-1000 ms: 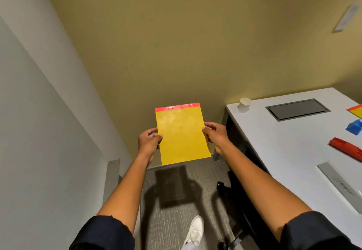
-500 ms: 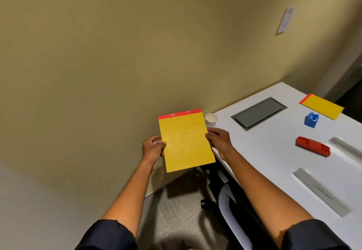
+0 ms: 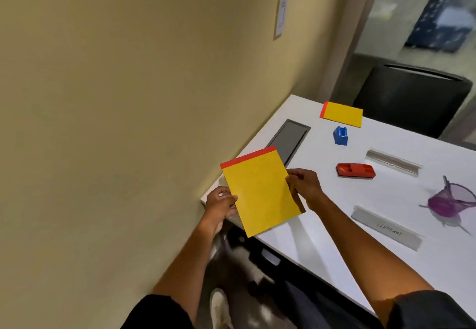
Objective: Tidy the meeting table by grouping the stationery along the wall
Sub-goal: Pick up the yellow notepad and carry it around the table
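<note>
Head view: over the last second the yellow paper notepad with a red top strip (image 3: 260, 190) has come from over the floor, left of the table, to above the near left corner of the white meeting table (image 3: 347, 199), close beside the beige wall (image 3: 128, 96). That suggests it is about to be laid along the wall edge.

The left hand (image 3: 221, 206) pinches the pad's left edge, thumb on top. The right hand (image 3: 306, 187) pinches the right edge. Both forearms reach forward, holding the pad tilted and off the surface. A second yellow notepad (image 3: 341, 114), a blue plastic block (image 3: 340, 135) and a red plastic stapler (image 3: 355, 171) lie farther right, scattered.
</note>
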`<state>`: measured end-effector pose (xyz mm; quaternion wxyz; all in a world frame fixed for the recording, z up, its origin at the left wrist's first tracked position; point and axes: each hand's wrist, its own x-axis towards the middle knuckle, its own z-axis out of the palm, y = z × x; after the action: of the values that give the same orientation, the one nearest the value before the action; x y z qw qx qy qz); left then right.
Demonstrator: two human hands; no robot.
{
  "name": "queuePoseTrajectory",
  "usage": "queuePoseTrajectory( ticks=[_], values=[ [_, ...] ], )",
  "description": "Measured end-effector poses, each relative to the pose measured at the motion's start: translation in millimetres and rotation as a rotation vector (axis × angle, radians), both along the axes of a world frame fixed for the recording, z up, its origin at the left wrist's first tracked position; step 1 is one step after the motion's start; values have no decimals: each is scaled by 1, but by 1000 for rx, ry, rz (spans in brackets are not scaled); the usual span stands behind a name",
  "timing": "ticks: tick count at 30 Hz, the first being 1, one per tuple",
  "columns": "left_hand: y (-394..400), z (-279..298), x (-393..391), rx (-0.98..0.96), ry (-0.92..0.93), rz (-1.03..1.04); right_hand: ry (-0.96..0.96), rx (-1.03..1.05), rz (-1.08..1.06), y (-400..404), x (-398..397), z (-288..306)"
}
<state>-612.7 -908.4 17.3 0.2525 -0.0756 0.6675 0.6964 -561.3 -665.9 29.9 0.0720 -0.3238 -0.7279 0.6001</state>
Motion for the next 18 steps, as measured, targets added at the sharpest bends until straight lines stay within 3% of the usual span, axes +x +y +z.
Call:
queuePoseTrajectory(
  ticks=[5,9,13,15,18],
  values=[
    [38,-8,-53,71,-70,-116,-51,142,-136,29,-33,2],
    [62,-17,-86,142,-125,-132,-70,109,-422,32,-42,-10],
    [85,-24,-98,197,-230,-45,-116,-276,-564,30,-39,-32],
    [97,-30,-104,194,-277,-15,-95,-527,-496,30,-41,-42],
    [115,-38,-110,176,-322,20,-10,-700,-425,33,-49,-56]
  ],
)
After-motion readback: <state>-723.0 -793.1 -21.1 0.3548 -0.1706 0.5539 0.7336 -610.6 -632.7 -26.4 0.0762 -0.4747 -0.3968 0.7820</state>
